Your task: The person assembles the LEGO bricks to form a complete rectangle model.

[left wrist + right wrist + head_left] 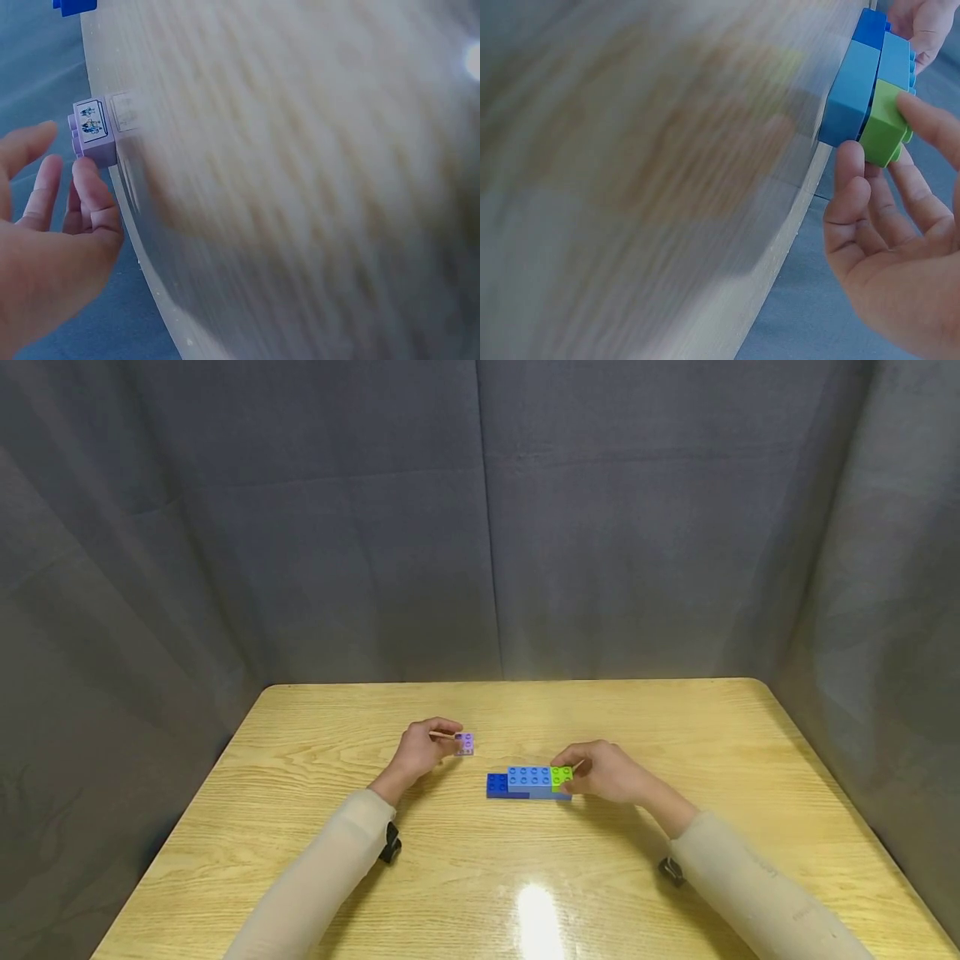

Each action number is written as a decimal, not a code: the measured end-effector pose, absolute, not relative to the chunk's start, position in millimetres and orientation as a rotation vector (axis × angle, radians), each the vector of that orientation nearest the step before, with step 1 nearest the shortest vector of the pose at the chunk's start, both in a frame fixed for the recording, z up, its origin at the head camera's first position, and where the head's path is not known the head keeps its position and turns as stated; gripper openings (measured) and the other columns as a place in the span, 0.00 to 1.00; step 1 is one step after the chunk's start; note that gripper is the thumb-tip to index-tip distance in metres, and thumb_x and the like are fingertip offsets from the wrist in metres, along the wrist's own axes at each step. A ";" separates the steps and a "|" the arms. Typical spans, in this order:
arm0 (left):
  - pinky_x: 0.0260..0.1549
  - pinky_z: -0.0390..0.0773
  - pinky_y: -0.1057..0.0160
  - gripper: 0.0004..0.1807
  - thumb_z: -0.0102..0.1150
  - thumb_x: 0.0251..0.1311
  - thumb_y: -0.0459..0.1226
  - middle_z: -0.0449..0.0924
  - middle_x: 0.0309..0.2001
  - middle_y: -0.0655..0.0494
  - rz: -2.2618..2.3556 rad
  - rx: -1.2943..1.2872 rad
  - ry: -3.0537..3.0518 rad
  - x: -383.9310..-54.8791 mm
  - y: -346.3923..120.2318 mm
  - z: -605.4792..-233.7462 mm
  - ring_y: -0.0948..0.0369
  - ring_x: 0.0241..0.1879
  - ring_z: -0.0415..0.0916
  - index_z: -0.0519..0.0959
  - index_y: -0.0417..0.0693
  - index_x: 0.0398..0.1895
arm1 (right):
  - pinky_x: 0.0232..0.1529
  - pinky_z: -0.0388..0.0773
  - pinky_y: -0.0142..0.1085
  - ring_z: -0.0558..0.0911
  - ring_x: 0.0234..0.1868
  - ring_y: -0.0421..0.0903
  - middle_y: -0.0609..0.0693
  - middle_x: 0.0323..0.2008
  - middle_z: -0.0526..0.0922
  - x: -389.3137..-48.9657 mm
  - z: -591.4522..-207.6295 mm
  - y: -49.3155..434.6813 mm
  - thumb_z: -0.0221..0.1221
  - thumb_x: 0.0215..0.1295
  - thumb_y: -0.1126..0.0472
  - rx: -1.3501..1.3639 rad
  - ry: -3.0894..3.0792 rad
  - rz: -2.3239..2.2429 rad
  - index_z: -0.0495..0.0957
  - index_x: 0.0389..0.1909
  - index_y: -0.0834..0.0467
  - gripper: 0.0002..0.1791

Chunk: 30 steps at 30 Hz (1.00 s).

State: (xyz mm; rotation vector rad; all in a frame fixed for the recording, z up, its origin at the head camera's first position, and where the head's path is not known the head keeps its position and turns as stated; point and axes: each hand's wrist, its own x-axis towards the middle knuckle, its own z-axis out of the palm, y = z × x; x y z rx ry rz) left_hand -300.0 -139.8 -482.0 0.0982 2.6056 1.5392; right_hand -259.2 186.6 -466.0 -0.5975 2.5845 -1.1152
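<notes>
A small purple toy building brick [466,744] with a printed picture on its side sits on the table. My left hand [426,750] is right beside it, fingers parted; in the left wrist view the thumb tip is at the brick's lower corner [97,154]. To the right stands a two-layer stack: a dark blue brick [497,784] and a blue brick [853,82] below, a light blue brick [529,777] and a lime green brick [885,124] on top. My right hand [609,772] pinches the green brick between thumb and finger at the stack's right end.
Both groups of bricks rest on a wooden table [337,727] with rounded far corners. Grey curtains [337,568] hang behind it and along both sides. A bright glare spot lies on the near tabletop.
</notes>
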 end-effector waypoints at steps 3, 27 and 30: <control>0.36 0.81 0.65 0.17 0.66 0.62 0.31 0.83 0.54 0.47 1.542 0.091 2.583 -301.6 -139.5 -483.6 0.53 0.51 0.82 0.83 0.45 0.54 | 0.38 0.79 0.35 0.83 0.41 0.44 0.54 0.51 0.86 -258.9 -465.4 186.6 0.71 0.58 0.61 -0.594 2.578 -1.119 0.83 0.52 0.55 0.20; 0.34 0.76 0.69 0.19 0.64 0.61 0.27 0.82 0.55 0.45 1.452 0.058 2.557 -306.3 -132.5 -485.2 0.56 0.49 0.79 0.82 0.46 0.55 | 0.38 0.79 0.35 0.83 0.41 0.44 0.53 0.50 0.86 -258.2 -465.4 185.9 0.70 0.59 0.62 -0.586 2.564 -1.124 0.83 0.52 0.55 0.19; 0.34 0.76 0.69 0.19 0.64 0.60 0.26 0.82 0.55 0.44 1.442 0.064 2.565 -307.1 -132.0 -486.6 0.55 0.49 0.79 0.82 0.45 0.55 | 0.38 0.79 0.35 0.83 0.41 0.44 0.53 0.50 0.86 -257.6 -465.0 185.8 0.70 0.58 0.62 -0.586 2.568 -1.118 0.83 0.52 0.55 0.19</control>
